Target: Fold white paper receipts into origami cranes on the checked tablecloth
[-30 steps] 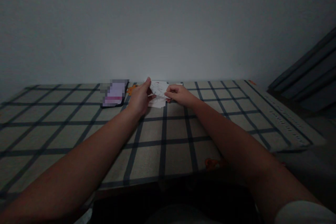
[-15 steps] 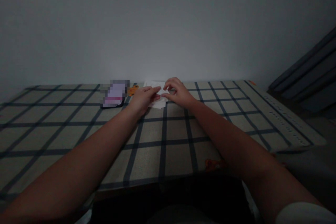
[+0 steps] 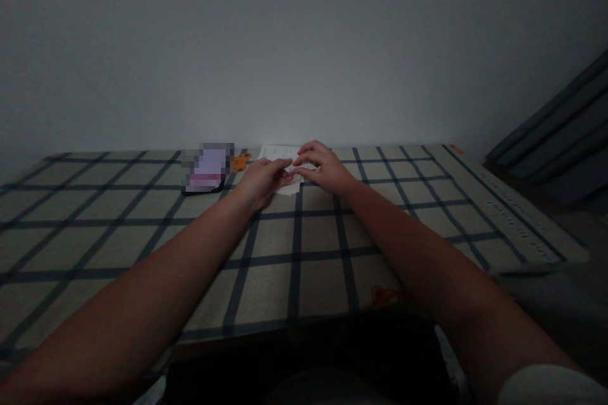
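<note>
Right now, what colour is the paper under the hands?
The paper is mostly white; head view.

left hand [image 3: 263,182], right hand [image 3: 327,168] — pinching small paper [image 3: 310,166] | white sheets [image 3: 276,152] beneath | phone [image 3: 207,169] — leftward, on checked cloth [image 3: 317,285]

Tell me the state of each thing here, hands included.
Small white paper piece: partly hidden, folding unclear.
Left bare-hand grip: curled at the paper piece, hold unclear.
Right bare-hand grip: bent around it, hold unclear.
White paper sheets: flat, overlapping.
Dark-edged lilac phone-like object: lying flat, pixelated.
Beige-and-navy checked cloth: spread flat.
</note>
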`<state>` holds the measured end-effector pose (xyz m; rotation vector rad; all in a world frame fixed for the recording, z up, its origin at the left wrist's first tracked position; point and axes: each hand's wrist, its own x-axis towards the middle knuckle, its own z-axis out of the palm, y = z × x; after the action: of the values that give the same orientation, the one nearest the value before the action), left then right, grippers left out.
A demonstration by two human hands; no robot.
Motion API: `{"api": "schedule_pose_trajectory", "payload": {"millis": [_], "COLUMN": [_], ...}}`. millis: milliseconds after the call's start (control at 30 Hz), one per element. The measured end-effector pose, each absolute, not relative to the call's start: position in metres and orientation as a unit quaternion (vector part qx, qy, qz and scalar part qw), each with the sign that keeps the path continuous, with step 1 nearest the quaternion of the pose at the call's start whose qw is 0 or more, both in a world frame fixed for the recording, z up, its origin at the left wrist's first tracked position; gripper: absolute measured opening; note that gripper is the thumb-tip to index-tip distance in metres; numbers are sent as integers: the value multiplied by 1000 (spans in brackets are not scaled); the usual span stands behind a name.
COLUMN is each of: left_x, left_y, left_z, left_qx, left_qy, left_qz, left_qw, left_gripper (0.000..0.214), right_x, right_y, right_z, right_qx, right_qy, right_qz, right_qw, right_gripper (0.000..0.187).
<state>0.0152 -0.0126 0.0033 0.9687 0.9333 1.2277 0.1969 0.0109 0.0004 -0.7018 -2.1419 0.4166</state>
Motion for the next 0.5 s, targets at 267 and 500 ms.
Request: {"api": "schedule_pose_trajectory", "payload": {"millis": [267,500], "left_x": [15,14], "left_y": [-13,-10], "left_z": [5,2], "left_qx": [422,427], "left_qy": [438,428], "left_qz": [535,534], "left_qw": [587,591], "left_gripper": [12,11], "right_x": [198,199], "right_y": [12,13], "right_z": [0,-1], "right_qx": [-271,-265], "right_qy": [-858,-854], "right_qz": [148,151], "right_qw": [410,421], "right_gripper": [9,12]}}
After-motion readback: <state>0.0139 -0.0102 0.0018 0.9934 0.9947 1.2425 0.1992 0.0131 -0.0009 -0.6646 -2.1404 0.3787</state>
